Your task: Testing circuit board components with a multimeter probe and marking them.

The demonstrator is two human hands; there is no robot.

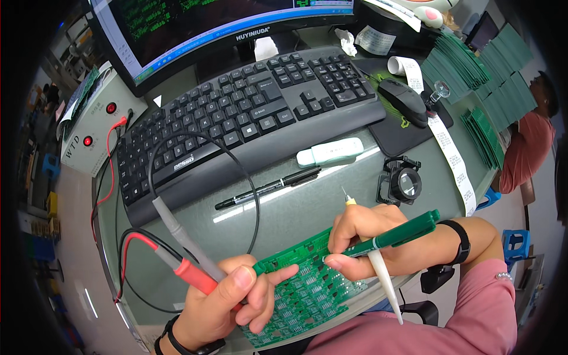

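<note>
My left hand (239, 296) is closed round a red test probe (198, 278) and a grey test probe (186, 239), their leads looping over the table. A small green piece, like a pen cap (258, 269), shows by its thumb. My right hand (378, 231) grips a green marker (408, 231) and a white tapered tool (384, 284) with a needle point (344, 192). The marker's writing end points left, over the board. Beneath both hands lies a green circuit board panel (302, 293) with rows of small parts; my fingers hide some of it.
Beyond lie a black marker (266, 188), a white oblong case (330, 152), a loupe (405, 182), a keyboard (236, 118) and a mouse (403, 102). A paper strip (452, 160) hangs near stacked green boards (458, 65). At left stands a grey box (97, 127). Another person (526, 142) sits right.
</note>
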